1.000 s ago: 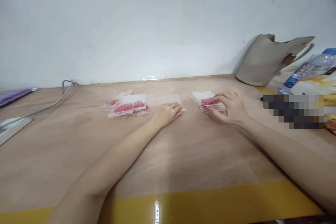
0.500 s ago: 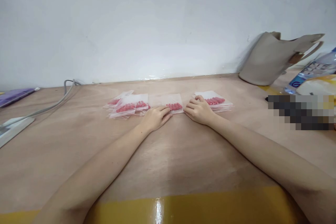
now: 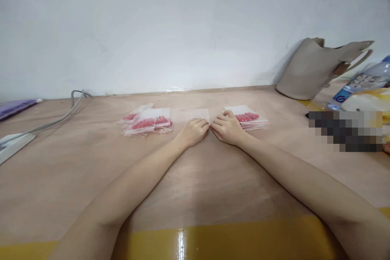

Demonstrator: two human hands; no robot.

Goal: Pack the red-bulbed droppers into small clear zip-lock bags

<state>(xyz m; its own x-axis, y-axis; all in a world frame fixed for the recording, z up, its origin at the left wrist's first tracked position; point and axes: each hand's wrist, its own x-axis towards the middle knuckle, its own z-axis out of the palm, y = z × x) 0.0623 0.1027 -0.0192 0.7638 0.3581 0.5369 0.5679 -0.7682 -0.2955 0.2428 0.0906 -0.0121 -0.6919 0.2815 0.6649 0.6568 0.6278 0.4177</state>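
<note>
In the middle of the table lies a small clear zip bag, flat on the surface. My left hand covers its near edge, fingers closed at the bag's right corner. My right hand meets it there, fingertips pinched on the same corner. The red pieces in this bag are hidden behind my left hand. Left of the hands is a loose pile of zip bags with red, elongated pieces inside. Right beside my right hand sits a neater stack of such bags, partly behind it.
A beige bag leans on the wall at the right, near a plastic bottle and a blurred-out dark object. On the left are a grey cable, a white power strip and a purple packet.
My left hand has slid right along the middle bag's near edge, covering its red pieces, until its fingers meet my right hand's. My right hand has shifted slightly left.
</note>
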